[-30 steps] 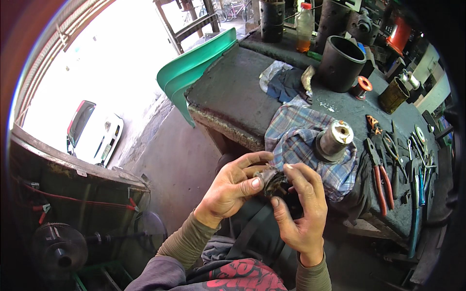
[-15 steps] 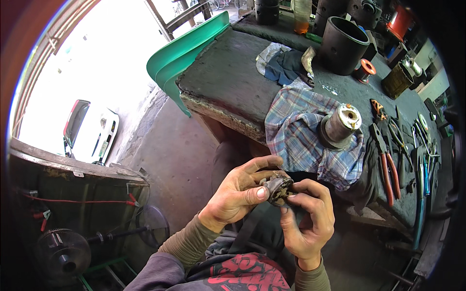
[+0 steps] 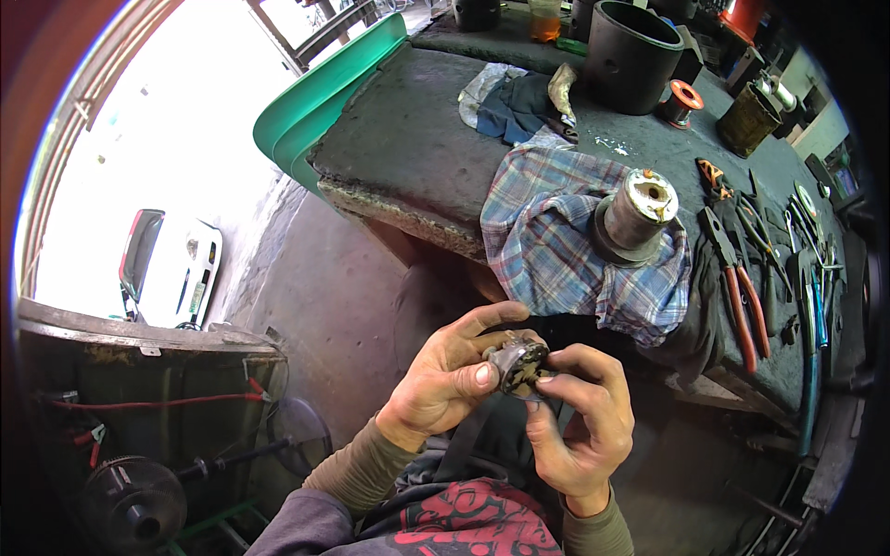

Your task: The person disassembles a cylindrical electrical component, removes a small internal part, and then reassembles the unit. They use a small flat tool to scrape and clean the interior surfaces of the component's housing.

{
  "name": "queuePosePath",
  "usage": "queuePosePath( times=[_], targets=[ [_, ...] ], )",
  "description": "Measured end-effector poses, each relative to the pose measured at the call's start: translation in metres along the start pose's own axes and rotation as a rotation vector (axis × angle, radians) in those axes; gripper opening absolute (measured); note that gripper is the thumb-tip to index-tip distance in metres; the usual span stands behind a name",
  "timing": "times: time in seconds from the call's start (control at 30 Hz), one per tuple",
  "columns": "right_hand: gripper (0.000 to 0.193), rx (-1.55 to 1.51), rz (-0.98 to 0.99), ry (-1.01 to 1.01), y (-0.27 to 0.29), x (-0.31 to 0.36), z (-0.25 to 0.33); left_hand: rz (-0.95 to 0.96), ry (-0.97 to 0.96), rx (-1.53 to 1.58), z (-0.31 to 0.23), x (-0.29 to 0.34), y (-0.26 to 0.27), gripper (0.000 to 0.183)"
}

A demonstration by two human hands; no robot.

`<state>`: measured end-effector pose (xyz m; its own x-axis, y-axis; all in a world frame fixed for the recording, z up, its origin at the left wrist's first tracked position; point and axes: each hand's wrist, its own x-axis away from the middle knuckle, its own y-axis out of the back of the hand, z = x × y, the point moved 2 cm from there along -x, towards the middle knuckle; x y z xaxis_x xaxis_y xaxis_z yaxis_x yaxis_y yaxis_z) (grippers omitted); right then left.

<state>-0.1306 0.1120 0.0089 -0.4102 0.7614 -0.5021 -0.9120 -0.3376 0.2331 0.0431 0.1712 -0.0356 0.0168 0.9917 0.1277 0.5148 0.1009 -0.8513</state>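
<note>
My left hand (image 3: 438, 378) grips a small, round, greasy metal part (image 3: 519, 365) in front of my body, thumb on the near side and fingers behind. The part has a grey rounded shell and a dark open face with yellowish bits in it. That face is tilted toward the right. My right hand (image 3: 591, 422) pinches at its right edge with bent fingers and thumb; whatever lies between the fingertips is too small to make out. Beyond my hands, a metal cylinder with a flanged base (image 3: 640, 221) stands on a plaid cloth (image 3: 547, 208) at the bench's edge.
The dark workbench (image 3: 399, 130) reaches away to the right. Red-handled pliers (image 3: 732, 287) and several other tools lie along its right side. Farther back are a black cylinder (image 3: 632, 60), a wire spool (image 3: 682, 104) and a rusty can (image 3: 747, 120). A green curved panel (image 3: 324, 107) borders its left edge.
The view has shifted, so the bench sits slightly higher and farther left. The part has turned a little in my left hand, showing more of its open face. Both hands stay on it.
</note>
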Motion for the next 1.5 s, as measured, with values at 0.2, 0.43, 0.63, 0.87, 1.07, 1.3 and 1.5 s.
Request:
queuePosePath(
  times=[0.2, 0.43, 0.63, 0.87, 1.07, 1.3, 1.5],
  targets=[
    [0.032, -0.02, -0.063, -0.049, 0.006, 0.015, -0.001, -0.002, 0.01, -0.044, 0.004, 0.001, -0.009, 0.096],
    [0.028, -0.024, -0.091, -0.073, 0.01, 0.029, 0.0, -0.013, 0.046, -0.05, 0.012, 0.004, -0.01, 0.097],
    [0.031, -0.015, -0.073, -0.062, 0.01, 0.032, 0.003, 0.038, 0.076, 0.117, 0.021, 0.008, -0.001, 0.091],
    [0.032, -0.02, -0.038, -0.061, 0.012, 0.037, 0.005, 0.031, 0.099, 0.171, 0.03, 0.012, 0.003, 0.093],
    [0.033, -0.014, -0.052, -0.077, 0.014, 0.041, 0.001, 0.04, 0.121, 0.193, 0.035, 0.009, 0.006, 0.091],
    [0.035, -0.015, -0.052, -0.094, 0.016, 0.04, -0.003, 0.025, 0.143, 0.182, 0.036, 0.006, 0.005, 0.091],
    [0.034, -0.013, -0.061, -0.122, 0.02, 0.039, -0.007, -0.015, 0.134, 0.102, 0.038, 0.002, 0.002, 0.09]
  ],
)
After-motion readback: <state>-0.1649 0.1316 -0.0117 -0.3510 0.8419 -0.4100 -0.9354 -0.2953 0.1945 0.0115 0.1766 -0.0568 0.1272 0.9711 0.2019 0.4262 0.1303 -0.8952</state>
